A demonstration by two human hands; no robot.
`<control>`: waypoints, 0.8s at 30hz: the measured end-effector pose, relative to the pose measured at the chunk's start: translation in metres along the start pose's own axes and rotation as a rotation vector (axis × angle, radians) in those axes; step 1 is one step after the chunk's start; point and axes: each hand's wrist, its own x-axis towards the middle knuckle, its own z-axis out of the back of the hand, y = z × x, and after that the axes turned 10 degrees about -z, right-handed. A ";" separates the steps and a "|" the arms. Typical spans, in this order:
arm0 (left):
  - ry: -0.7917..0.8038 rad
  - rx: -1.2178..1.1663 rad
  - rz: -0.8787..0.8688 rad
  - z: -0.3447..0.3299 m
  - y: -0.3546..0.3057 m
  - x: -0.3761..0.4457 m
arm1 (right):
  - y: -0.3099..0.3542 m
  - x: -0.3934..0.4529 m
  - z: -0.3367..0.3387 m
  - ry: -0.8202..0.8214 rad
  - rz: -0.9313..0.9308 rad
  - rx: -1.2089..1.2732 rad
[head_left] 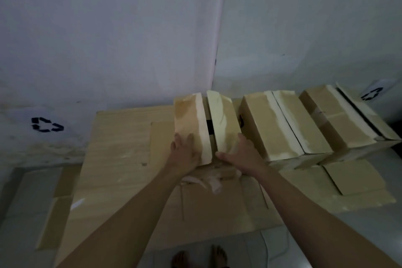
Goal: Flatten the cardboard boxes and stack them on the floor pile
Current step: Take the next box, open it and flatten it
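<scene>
White corner walls, flattened tan cardboard pile (121, 150) on floor; left hand (185, 152) and right hand (241, 154) lie open-fingered against taped brown cardboard box (206, 124).

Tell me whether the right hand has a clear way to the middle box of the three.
Probably yes. The right hand rests on the leftmost box, and the middle box stands right beside it to the right, with its near end facing the person and nothing lying between.

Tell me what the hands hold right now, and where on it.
Both hands are on the leftmost box: the left hand on its left top flap, the right hand on its right flap, near the front edge.
</scene>
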 end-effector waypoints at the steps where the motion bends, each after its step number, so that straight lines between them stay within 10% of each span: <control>1: -0.013 -0.016 0.017 -0.004 0.001 -0.001 | 0.000 0.004 -0.001 0.026 0.015 -0.014; 24: -0.179 0.116 0.362 -0.002 0.035 -0.040 | 0.046 -0.006 -0.040 0.227 0.161 0.063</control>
